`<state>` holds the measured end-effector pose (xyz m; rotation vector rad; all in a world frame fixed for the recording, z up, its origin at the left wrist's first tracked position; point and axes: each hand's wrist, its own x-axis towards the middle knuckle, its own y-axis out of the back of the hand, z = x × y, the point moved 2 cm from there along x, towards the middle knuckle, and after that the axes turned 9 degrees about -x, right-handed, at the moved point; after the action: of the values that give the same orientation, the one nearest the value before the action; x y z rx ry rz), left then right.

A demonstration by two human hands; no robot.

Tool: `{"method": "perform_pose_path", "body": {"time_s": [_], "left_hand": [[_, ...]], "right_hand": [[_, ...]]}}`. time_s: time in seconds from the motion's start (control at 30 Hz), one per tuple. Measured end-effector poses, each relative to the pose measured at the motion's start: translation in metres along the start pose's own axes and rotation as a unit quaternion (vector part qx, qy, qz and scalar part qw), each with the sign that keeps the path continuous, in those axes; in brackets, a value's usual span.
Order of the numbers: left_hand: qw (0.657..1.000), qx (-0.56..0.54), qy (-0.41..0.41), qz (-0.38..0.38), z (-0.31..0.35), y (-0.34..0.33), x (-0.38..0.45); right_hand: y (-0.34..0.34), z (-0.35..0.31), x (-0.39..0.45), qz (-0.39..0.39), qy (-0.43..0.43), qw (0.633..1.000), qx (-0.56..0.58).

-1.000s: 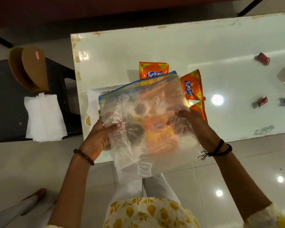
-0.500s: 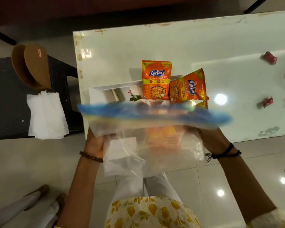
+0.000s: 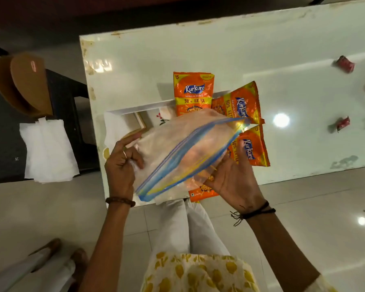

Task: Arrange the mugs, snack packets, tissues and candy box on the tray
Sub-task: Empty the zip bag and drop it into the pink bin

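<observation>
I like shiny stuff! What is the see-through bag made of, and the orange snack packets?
The see-through bag looks like thin soft plastic: it crinkles, and orange shows through it. The orange snack packets look like glossy printed foil or plastic film, since light glints off them; which one is unclear.

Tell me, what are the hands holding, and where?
Both hands hold the clear zip bag: the left hand grips its left side, the right hand supports its right edge near the blue zip strip.
</observation>
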<state>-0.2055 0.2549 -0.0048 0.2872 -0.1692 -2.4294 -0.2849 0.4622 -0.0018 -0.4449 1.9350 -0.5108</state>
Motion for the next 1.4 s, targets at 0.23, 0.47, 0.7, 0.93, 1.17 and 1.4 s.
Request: {"method": "perform_pose_path", "body": {"time_s": [0.23, 0.47, 0.7, 0.93, 1.17, 1.4], "left_hand": [[0.938, 0.055, 0.164, -0.301, 0.014, 0.008, -0.005], [0.853, -0.151, 0.334, -0.371, 0.035, 0.019, 0.009], [0.892, -0.176, 0.359, -0.211, 0.015, -0.029, 0.021], [0.973, 0.040, 0.210, -0.091, 0.009, -0.039, 0.021], [0.964, -0.012, 0.250, -0.084, 0.010, -0.025, 0.029], [0.965, 0.002, 0.242, -0.102, 0.015, -0.018, 0.035]], "right_hand": [[-0.001, 0.001, 0.022, 0.113, 0.044, 0.979, -0.165], [-0.001, -0.020, 0.034, 0.065, 0.107, 0.979, -0.163], [-0.007, -0.029, 0.029, 0.040, 0.126, 0.985, -0.107], [-0.019, -0.034, 0.030, 0.112, 0.028, 0.925, -0.361], [-0.014, -0.020, 0.017, 0.148, 0.121, 0.949, -0.251], [-0.033, -0.014, 0.021, 0.154, 0.047, 0.933, -0.323]]}}
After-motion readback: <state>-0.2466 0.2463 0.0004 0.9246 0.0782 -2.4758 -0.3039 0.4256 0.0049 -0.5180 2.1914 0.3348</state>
